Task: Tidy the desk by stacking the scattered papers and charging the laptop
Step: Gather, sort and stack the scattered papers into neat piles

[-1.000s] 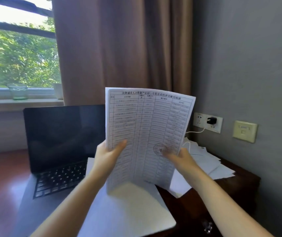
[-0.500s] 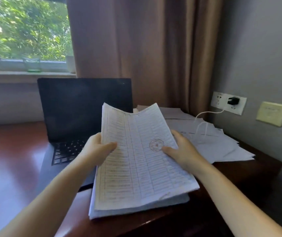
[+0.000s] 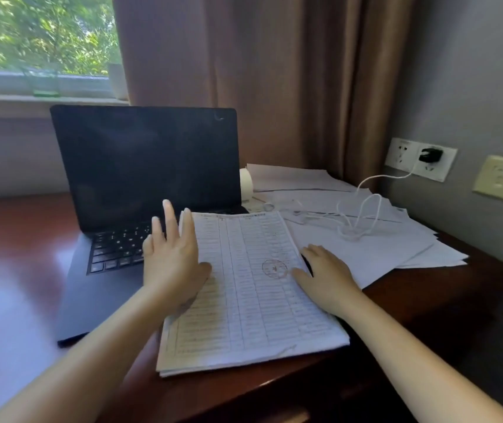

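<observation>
A stack of printed table sheets [image 3: 253, 300] lies flat on the dark wooden desk [image 3: 445, 300], its left edge over the laptop's base. My left hand [image 3: 172, 257] hovers at the stack's left edge with fingers spread and straight, thumb on the paper. My right hand [image 3: 326, 279] rests on the stack's right edge, thumb on the top sheet and fingers curled over the side. The open black laptop [image 3: 146, 172] stands to the left, screen dark. A white charging cable [image 3: 357, 221] runs from a black plug [image 3: 430, 154] in the wall socket and lies coiled on scattered loose papers [image 3: 375, 245].
A small white object [image 3: 246, 184] stands behind the laptop's right corner. A brown curtain [image 3: 259, 71] hangs behind the desk, a grey wall with a beige switch plate [image 3: 501, 178] is on the right. A green glass [image 3: 44, 83] sits on the window sill.
The sheets I held upright have come down onto the stack and lie flat. My left hand has let go and opened its fingers; my right hand stays at the right edge.
</observation>
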The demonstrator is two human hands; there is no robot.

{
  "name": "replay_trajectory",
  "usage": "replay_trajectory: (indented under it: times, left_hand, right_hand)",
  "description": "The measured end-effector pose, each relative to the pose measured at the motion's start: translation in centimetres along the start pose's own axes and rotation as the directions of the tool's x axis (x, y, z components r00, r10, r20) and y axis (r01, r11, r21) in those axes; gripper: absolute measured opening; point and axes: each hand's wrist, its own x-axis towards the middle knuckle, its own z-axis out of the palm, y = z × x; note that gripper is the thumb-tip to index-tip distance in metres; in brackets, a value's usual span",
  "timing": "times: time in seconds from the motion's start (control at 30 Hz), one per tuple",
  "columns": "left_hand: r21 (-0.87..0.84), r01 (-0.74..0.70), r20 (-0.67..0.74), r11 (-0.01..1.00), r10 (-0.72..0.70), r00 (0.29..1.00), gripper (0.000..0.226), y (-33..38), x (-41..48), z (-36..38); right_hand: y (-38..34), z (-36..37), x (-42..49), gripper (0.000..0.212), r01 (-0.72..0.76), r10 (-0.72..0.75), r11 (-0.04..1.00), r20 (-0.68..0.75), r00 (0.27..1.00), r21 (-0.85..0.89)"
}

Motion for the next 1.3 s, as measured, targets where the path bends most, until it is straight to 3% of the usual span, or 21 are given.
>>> replay_trajectory:
  times: [0.1,0.23,0.3,0.37,0.43,0.53,0.7,0.83,1.07,1.17,1.3]
  left_hand:
    - [0.083,-0.162,0.03,0.983,0.16,0.987,0.081,2.4,0.6,-0.5]
    - [0.021,-0.288,0.166,0.957,0.281,0.945,0.066,5.2,0.9,0.9]
    - [0.003,-0.291,0.152,0.957,0.287,0.946,0.062,5.4,0.9,2.1]
    - [0.014,-0.266,0.093,0.964,0.264,0.96,0.058,5.0,0.8,3.0]
    - [0.017,-0.237,0.051,0.971,0.236,0.97,0.058,4.7,0.8,3.4]
    - [0.021,-0.231,0.041,0.973,0.23,0.972,0.059,4.7,0.6,3.4]
    - [0.009,-0.238,0.039,0.971,0.237,0.971,0.06,4.5,0.6,3.5]
    - [0.01,-0.244,0.045,0.97,0.244,0.969,0.059,4.5,0.5,3.4]
    - [0.006,-0.242,0.035,0.97,0.242,0.97,0.06,4.5,0.6,3.6]
    - [0.006,-0.247,0.034,0.969,0.246,0.969,0.059,4.5,0.7,3.6]
    - [0.004,-0.245,0.029,0.97,0.245,0.969,0.057,4.6,0.5,3.5]
  right_hand:
    - [1.2,-1.0,0.4,0.054,-0.027,0.019,0.986,-0.052,0.998,-0.167]
    - [2.5,-1.9,0.7,0.062,-0.132,0.158,0.966,0.107,0.982,-0.222]
    - [2.8,-2.6,0.7,0.068,-0.168,0.212,0.959,0.187,0.959,-0.23]
    - [2.8,-3.5,0.9,0.06,-0.195,0.244,0.953,0.205,0.948,-0.233]
    - [2.5,-4.2,1.2,0.043,-0.212,0.261,0.94,0.167,0.951,-0.266]
    - [2.1,-4.3,1.5,0.039,-0.172,0.22,0.911,0.09,0.971,-0.375]
    - [2.7,-4.7,1.4,0.047,-0.156,0.198,0.908,0.069,0.978,-0.389]
    - [4.0,-6.0,0.6,0.071,-0.186,0.244,0.922,0.137,0.96,-0.34]
    - [7.3,-5.4,0.0,0.033,-0.303,0.276,0.906,-0.131,0.952,-0.297]
    - [7.0,-5.5,0.0,0.047,-0.332,0.325,0.916,-0.068,0.943,-0.224]
    - [5.3,-5.0,0.4,0.053,-0.237,0.269,0.923,0.065,0.961,-0.303]
